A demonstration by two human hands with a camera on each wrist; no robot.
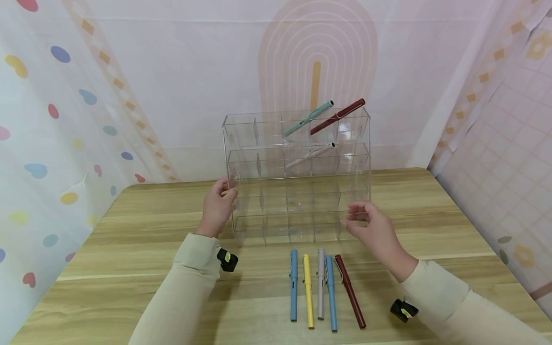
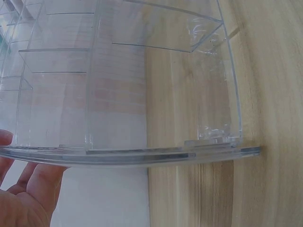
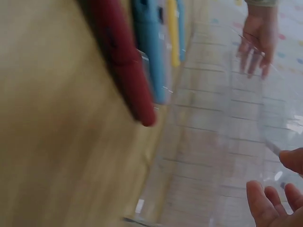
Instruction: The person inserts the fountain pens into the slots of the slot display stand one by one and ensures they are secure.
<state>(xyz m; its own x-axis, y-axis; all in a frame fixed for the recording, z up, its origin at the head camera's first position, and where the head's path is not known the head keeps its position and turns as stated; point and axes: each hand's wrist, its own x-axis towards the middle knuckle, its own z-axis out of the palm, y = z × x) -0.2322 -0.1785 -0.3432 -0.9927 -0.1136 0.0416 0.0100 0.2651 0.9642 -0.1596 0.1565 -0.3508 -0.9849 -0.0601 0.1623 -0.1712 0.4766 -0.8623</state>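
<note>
A clear acrylic rack [image 1: 297,179] with several divided tiers stands upright on the table. My left hand [image 1: 217,207] grips its left side panel; in the left wrist view the fingers [image 2: 45,184] and thumb lie on opposite faces of the panel. By the lower right of the rack is my right hand [image 1: 373,232], thumb and fingers bent but apart, with no pen between them; whether it touches the rack is unclear. A green pen [image 1: 308,119] and a dark red pen [image 1: 338,116] lean in the top tier. Below them leans a pale pen [image 1: 312,155].
Before the rack lie a blue pen [image 1: 293,287], a yellow pen [image 1: 308,294], a grey pen [image 1: 321,287], a second blue pen [image 1: 331,297] and a dark red pen [image 1: 351,292]. Behind the wooden table [image 1: 129,268] hangs a patterned cloth [image 1: 181,72].
</note>
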